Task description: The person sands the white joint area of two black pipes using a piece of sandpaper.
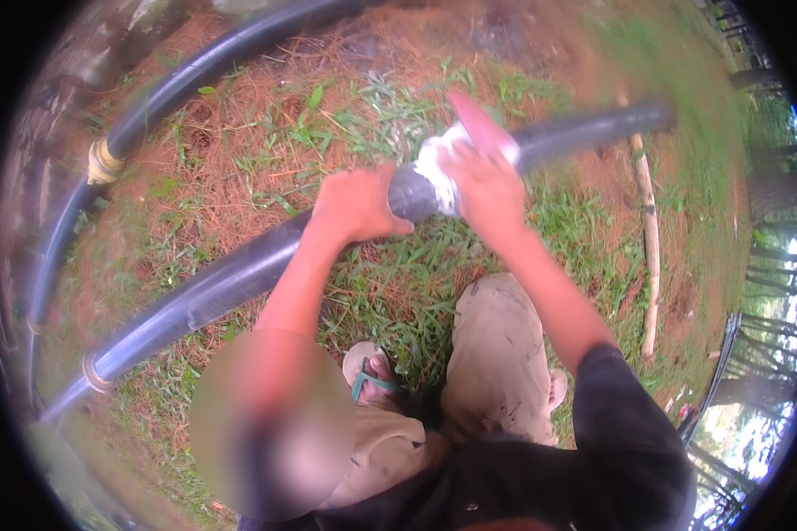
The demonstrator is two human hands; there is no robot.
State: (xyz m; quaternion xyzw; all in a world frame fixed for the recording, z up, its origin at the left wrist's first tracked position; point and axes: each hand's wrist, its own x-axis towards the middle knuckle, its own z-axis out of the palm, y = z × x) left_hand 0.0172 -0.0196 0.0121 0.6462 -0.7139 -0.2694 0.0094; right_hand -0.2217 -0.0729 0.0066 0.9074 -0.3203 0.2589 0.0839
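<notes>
A thick black plastic pipe (246, 265) runs on a slant before me, its right end blurred. My left hand (355, 202) is wrapped around it near the middle, thumb on the near side. Just right of that, a white wrapping (436, 166), perhaps plastic or cloth, circles the pipe in crumpled folds. My right hand (483, 186) grips this wrapping from above. A flat pinkish-red strip (481, 123) sticks up beside its fingers; motion blur hides whether the fingers pinch it.
Another black pipe (173, 86) with a yellowish binding (104, 161) curves along the upper left. A wooden stick (648, 245) lies on the right. Grass and brown pine needles (239, 139) cover the ground. My knee (498, 352) and sandalled foot (370, 375) are below the pipe.
</notes>
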